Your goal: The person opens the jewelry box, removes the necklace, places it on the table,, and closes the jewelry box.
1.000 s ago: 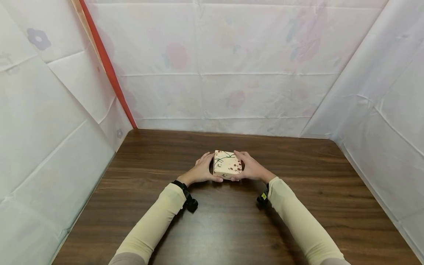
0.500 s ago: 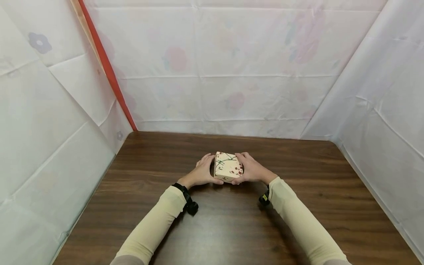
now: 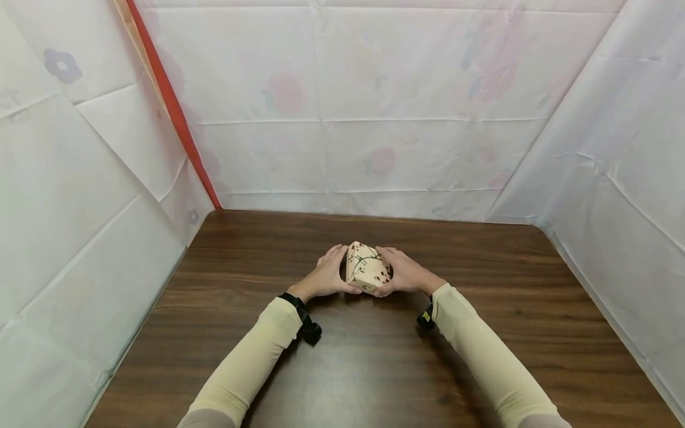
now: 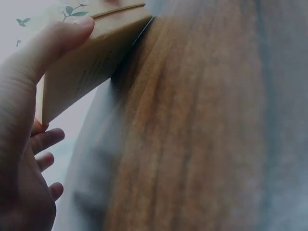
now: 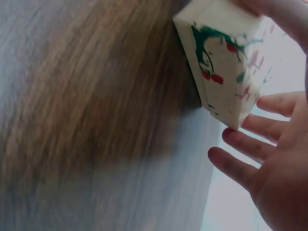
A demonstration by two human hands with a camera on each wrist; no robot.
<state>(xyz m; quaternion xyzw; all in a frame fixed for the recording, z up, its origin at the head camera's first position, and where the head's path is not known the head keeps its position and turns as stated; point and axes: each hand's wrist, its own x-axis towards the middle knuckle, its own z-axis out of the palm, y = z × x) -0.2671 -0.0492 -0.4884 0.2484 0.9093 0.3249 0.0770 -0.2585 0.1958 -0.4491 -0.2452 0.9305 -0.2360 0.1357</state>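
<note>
A small cream box (image 3: pixel 368 266) sits between the left hand (image 3: pixel 326 274) and the right hand (image 3: pixel 405 273), just past the middle of the brown wood-grain worktop (image 3: pixel 342 368), on the side away from the person. Both hands grasp it from opposite sides, thumbs towards the person and the other fingers reaching round the far side. Seen from the left wrist, the left thumb (image 4: pixel 72 36) presses over an edge beside a printed green sprig, one fingertip meets a lower corner, and the remaining left fingers (image 4: pixel 48 139) spread apart from the box; the plain face on that side carries faint lines of lettering too blurred to read. From the right wrist, the right thumb (image 5: pixel 284 14) lies against the upper part, while the right fingers (image 5: pixel 236 168) fan out near the opposite edge, some of them at the box and the lowest one clear of it. Green branches and red blossoms or fruit decorate the box, which stands askew to the worktop's edges; whether its underside touches the wood, I cannot tell. Pale yellow sleeves (image 3: pixel 257 348) cover the forearms, and a black wrist device (image 3: pixel 310 331) is strapped on the left. White printed sheets (image 3: pixel 353 107) hang behind and at both sides, with a red strip (image 3: pixel 171 113) at the left corner.
</note>
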